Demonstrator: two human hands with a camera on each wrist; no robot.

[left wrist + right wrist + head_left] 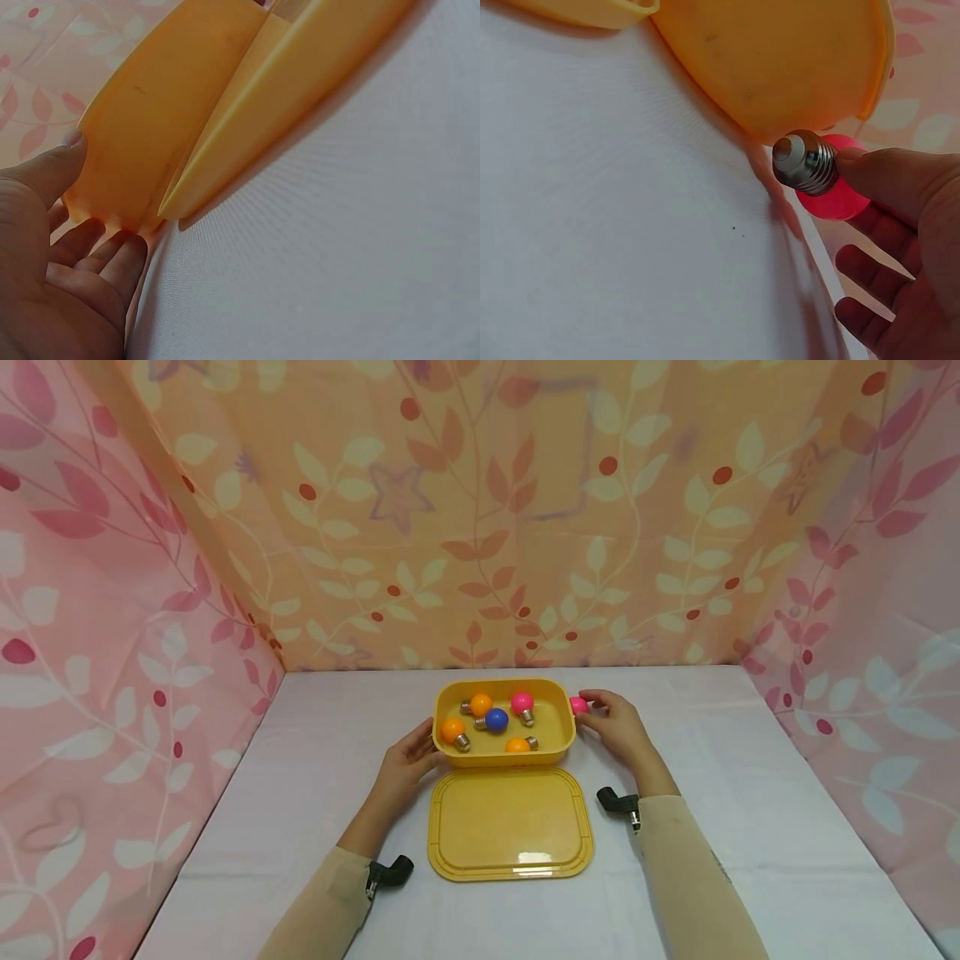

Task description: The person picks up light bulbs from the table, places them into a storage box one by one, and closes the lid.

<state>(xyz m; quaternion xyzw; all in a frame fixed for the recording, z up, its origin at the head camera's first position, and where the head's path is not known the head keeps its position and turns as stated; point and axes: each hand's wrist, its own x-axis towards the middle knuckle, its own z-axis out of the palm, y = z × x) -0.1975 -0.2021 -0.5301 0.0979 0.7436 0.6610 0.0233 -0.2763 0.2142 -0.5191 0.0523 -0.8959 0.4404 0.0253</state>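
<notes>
A yellow plastic box [504, 758] holds small light bulbs with metal screw bases: three orange bulbs [481, 704], a blue bulb [497, 720] and a pink bulb [522, 702]. My left hand [405, 762] holds the box's left end; in the left wrist view its thumb lies at the rim and its bent fingers [124, 262] at the lower side. Just outside the box's right end, my right hand [618, 727] pinches another pink bulb [836, 199] between thumb and fingers. The right wrist view shows that bulb's screw base pointing away from the palm, its other fingers loosely bent.
A yellow lid [510, 822] lies flat on the white-covered table [300, 827], directly in front of the box. Patterned cloth [480, 527] closes off the back and both sides. Each wrist carries a black camera mount [392, 872].
</notes>
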